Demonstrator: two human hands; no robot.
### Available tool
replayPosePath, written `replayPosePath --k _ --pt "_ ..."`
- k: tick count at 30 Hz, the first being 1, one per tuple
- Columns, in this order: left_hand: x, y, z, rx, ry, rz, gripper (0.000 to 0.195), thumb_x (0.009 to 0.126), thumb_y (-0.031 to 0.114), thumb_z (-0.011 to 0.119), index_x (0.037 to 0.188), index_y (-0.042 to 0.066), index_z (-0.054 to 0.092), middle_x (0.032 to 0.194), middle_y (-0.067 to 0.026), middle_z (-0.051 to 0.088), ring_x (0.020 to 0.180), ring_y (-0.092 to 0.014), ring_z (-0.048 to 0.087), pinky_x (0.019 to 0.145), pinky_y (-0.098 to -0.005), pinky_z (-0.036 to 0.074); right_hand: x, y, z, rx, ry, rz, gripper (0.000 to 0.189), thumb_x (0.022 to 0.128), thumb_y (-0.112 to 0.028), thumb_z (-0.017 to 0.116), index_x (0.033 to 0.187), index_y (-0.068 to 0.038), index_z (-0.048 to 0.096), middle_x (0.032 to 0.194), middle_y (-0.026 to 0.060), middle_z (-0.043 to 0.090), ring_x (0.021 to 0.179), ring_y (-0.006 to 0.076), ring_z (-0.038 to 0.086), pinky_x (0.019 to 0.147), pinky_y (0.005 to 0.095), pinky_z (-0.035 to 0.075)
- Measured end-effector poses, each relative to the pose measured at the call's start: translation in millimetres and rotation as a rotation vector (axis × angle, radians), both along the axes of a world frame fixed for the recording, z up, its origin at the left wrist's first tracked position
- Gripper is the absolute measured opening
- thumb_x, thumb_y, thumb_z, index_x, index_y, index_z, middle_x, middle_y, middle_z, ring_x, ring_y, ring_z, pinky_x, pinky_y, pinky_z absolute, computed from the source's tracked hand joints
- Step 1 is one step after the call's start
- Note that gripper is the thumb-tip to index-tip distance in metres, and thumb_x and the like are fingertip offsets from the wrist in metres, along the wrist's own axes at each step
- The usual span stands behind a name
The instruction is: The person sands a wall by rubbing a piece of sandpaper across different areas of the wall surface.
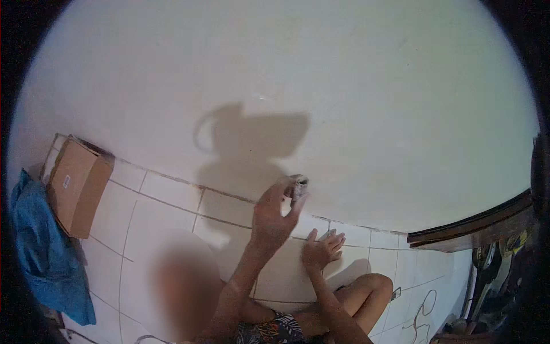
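Note:
Raised in front of the pale wall (365, 107), my left hand (275, 210) pinches a small, greyish, hollow cylindrical object (302, 184) between thumb and fingers. A dark opening shows at its upper end; its exact kind is unclear. Lower and to the right, my right hand (322, 253) is spread above the white floor tiles (283, 279), near the foot of the wall. Its fingers are apart and I see nothing clearly held in it. Whether it touches the floor cannot be told. My bent right knee (378, 281) and patterned shorts (275, 331) show below.
A cardboard box (79, 185) stands against the wall at the left, with a blue cloth (47, 258) beside it. A blurred patch covers the area left of my left forearm. At right are a dark wooden edge (468, 223), a thin cable (417, 320) and cluttered items (494, 275).

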State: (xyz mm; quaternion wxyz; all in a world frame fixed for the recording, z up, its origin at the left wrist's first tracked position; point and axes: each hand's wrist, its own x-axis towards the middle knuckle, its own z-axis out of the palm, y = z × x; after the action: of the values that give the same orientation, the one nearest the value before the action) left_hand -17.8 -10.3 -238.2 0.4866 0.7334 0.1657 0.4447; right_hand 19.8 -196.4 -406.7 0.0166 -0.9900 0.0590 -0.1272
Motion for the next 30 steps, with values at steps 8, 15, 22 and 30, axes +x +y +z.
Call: replayPosePath --k 8,15,22,30 --pt "-28 72 2 -0.298 -0.132 0.245 0.027 0.076 0.009 0.083 0.093 0.001 0.064 0.086 -0.0066 0.066 0.078 -0.013 0.064 0.067 -0.0277 0.053 2 3 5 -0.016 -0.032 -0.021 0.071 0.092 -0.052 0.054 0.141 -0.002 0.046 0.152 0.0232 0.033 0.144 0.0341 0.028 0.108 0.0616 0.029" --pt "-3 21 -5 -0.235 -0.043 0.111 0.029 0.082 0.012 0.079 0.102 0.001 0.061 0.088 -0.0086 0.067 0.079 -0.015 0.066 0.068 -0.0289 0.054 0 4 3 -0.020 -0.015 -0.027 0.071 0.091 -0.051 0.055 0.140 -0.001 0.046 0.152 0.0229 0.034 0.144 0.0338 0.028 0.108 0.0618 0.029" --pt "-15 53 0 -0.156 -0.102 0.212 0.025 0.084 0.010 0.077 0.099 0.003 0.060 0.090 -0.0069 0.067 0.081 -0.015 0.067 0.067 -0.0265 0.054 0 -1 2 0.008 -0.017 0.000 0.071 0.091 -0.050 0.055 0.141 -0.001 0.044 0.151 0.0236 0.033 0.144 0.0352 0.027 0.108 0.0621 0.028" --pt "-18 48 1 -0.259 -0.060 0.190 0.021 0.085 0.010 0.075 0.098 0.003 0.060 0.087 -0.0062 0.065 0.080 -0.014 0.067 0.066 -0.0285 0.052 1 1 -1 0.014 -0.005 0.009 0.071 0.092 -0.050 0.053 0.142 0.000 0.042 0.152 0.0244 0.032 0.144 0.0357 0.027 0.109 0.0614 0.026"
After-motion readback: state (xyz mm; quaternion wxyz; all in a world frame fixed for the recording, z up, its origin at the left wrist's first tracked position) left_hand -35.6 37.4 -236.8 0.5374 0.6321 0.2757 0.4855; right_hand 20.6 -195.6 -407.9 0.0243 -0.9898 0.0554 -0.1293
